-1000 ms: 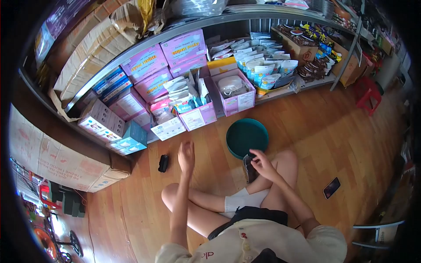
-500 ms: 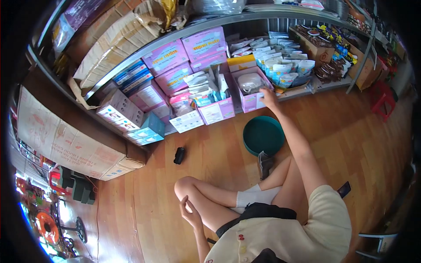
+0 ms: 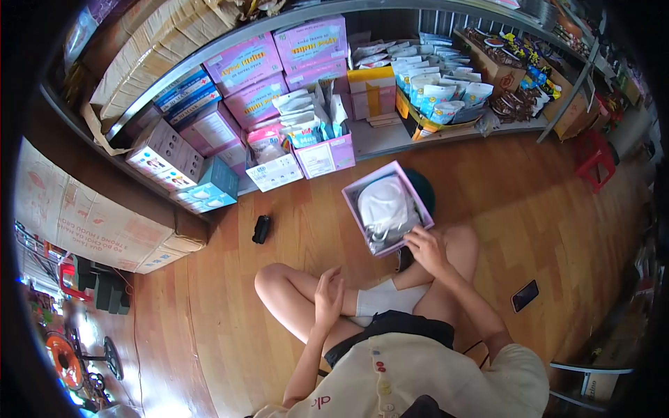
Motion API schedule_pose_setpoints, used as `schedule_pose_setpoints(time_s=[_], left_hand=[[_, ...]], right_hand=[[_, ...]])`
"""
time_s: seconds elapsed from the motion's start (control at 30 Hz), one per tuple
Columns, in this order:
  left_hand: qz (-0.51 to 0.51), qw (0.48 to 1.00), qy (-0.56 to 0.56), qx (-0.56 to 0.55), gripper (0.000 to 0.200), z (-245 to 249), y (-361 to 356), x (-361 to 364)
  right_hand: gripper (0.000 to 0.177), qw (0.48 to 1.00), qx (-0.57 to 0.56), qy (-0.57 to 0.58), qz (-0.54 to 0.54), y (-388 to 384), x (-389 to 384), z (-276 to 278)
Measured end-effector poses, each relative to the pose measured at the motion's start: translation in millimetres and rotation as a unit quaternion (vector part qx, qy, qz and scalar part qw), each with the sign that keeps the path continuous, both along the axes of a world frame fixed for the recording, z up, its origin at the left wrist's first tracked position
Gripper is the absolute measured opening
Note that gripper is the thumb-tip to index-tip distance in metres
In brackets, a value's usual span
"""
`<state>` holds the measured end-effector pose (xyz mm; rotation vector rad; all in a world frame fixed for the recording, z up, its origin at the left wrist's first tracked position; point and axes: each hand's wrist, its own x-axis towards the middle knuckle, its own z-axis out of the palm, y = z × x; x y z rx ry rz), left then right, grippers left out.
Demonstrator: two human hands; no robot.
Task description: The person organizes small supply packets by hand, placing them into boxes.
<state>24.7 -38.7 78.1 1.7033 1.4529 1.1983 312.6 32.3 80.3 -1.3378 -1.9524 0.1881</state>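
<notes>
My right hand point(image 3: 427, 251) grips the near right edge of an open pink cardboard box point(image 3: 355, 221). Inside it lie white face masks point(image 3: 385, 200), with clear plastic and something grey at the near end. The box is tilted above the floor in front of my crossed legs and partly covers a round green basin point(image 3: 424, 189). My left hand point(image 3: 329, 298) rests over my thigh near the knee, fingers stretched out and holding nothing.
The shelf point(image 3: 380, 143) ahead carries stacked pink boxes point(image 3: 311, 43), white pouches point(image 3: 446, 94) and a white-fronted carton point(image 3: 274, 172). On the floor lie a small black object point(image 3: 262, 228) and a phone point(image 3: 525, 296). A large cardboard box point(image 3: 90, 209) stands left; a red stool point(image 3: 594, 164) stands right.
The pink box has come off the shelf towards me in my right hand and now hangs partly over the basin. My left hand has moved right, from the knee over the thigh.
</notes>
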Motion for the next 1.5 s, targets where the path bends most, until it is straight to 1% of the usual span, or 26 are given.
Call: schedule_pose_setpoints(time_s=[0.07,0.1,0.17,0.3,0.37,0.47,0.57,0.6,0.63,0.7,0.77,0.83,0.9,0.93,0.97,1.03,1.07,1.1,1.17,1.23,1.3,1.33,1.37,1.4,1.43,1.5], left_hand=[[-0.032,0.994,-0.093,-0.048,0.037,-19.7,11.4,11.3],[-0.025,0.994,-0.092,-0.054,0.037,-26.0,16.6,11.6],[0.018,0.960,-0.249,-0.129,0.049,-35.9,26.6,8.9],[0.094,0.926,-0.330,-0.158,0.051,-68.2,44.4,-18.6],[0.121,0.956,-0.181,-0.197,0.050,-76.2,52.0,-30.6],[0.142,0.962,-0.127,-0.197,0.046,-124.0,60.5,-41.8],[0.147,0.955,-0.191,-0.174,0.042,-110.2,62.3,-32.5],[0.146,0.954,-0.191,-0.178,0.042,-110.1,61.4,-31.7],[0.149,0.961,-0.178,-0.149,0.042,-110.4,61.6,-31.0],[0.150,0.966,-0.170,-0.122,0.041,-106.5,63.5,-30.4],[0.103,0.967,-0.054,-0.229,0.043,-96.4,67.3,-43.5],[0.097,0.966,-0.035,-0.239,0.048,-114.6,80.2,-51.4],[0.111,0.960,0.018,-0.255,0.053,-112.7,95.6,-53.4],[0.112,0.960,0.019,-0.255,0.053,-107.6,101.8,-53.6],[0.111,0.932,-0.053,-0.340,0.070,-98.4,106.9,-53.2],[0.105,0.840,-0.194,-0.495,0.104,-90.3,120.3,-53.8],[0.002,0.790,-0.291,-0.540,0.130,-116.5,132.2,-74.2],[0.004,0.790,-0.291,-0.540,0.130,-131.9,134.3,-83.4],[0.107,0.655,-0.572,-0.482,0.137,-144.8,136.8,-93.8],[0.115,0.638,-0.602,-0.466,0.132,-152.1,133.9,-94.2],[0.147,0.683,-0.477,-0.534,0.121,-170.8,140.1,-87.2],[0.143,0.687,-0.474,-0.532,0.121,-156.8,140.4,-81.6],[0.084,0.733,-0.437,-0.514,0.114,-132.4,137.6,-74.3],[0.025,0.773,-0.398,-0.493,0.107,-117.5,136.0,-70.7],[0.022,0.777,-0.395,-0.490,0.107,-115.1,137.7,-71.2],[0.071,0.711,-0.431,-0.551,0.093,-114.2,142.7,-73.2]], right_hand=[[0.015,0.999,-0.030,0.005,0.024,-13.2,-19.1,4.0],[0.014,0.999,-0.005,0.011,0.052,-16.8,-30.4,3.7],[0.013,0.996,0.012,0.020,0.090,-18.9,-55.3,-1.2],[0.011,0.994,-0.002,0.003,0.114,6.3,-96.4,-30.0],[0.010,0.992,-0.035,0.014,0.117,5.7,-108.6,-59.1],[0.011,0.991,-0.079,0.026,0.109,-6.3,-112.5,-82.1],[0.013,0.972,-0.151,0.093,0.154,-5.3,-100.2,-79.5],[0.015,0.949,-0.220,0.132,0.183,-4.7,-92.4,-68.9],[0.015,0.949,-0.223,0.132,0.181,-0.5,-83.5,-59.3],[0.015,0.979,-0.061,0.150,0.127,12.7,-60.5,-45.2],[0.017,0.975,-0.154,0.157,-0.020,26.8,-33.8,-53.0],[0.022,0.989,-0.107,0.096,-0.023,35.0,-15.2,-74.2],[0.030,0.986,-0.166,-0.027,-0.006,24.0,-10.1,-89.1],[0.031,0.978,-0.206,-0.027,0.006,18.7,-10.4,-117.1],[0.031,0.978,-0.206,-0.026,0.006,14.6,-11.5,-139.5],[0.022,0.966,-0.191,-0.168,0.037,10.4,-14.5,-159.7],[0.016,0.962,-0.264,-0.003,0.066,19.4,-9.5,-158.4],[0.016,0.962,-0.264,-0.002,0.067,24.7,-11.2,-145.1],[0.020,0.964,-0.226,0.128,-0.059,36.1,-16.6,-109.0],[0.019,0.974,-0.182,0.127,-0.053,60.4,-8.5,-95.0],[0.038,0.865,-0.348,0.345,0.108,93.9,-1.8,-91.8],[0.038,0.866,-0.342,0.349,0.108,106.6,-6.1,-74.5],[0.056,0.782,-0.504,0.360,0.070,116.0,-15.2,-46.3],[0.077,0.670,-0.649,0.359,0.033,124.1,-24.9,-24.2],[0.077,0.672,-0.645,0.362,0.035,139.8,-32.1,-38.2],[0.090,0.604,-0.689,0.381,0.127,170.2,-51.0,-76.9]])
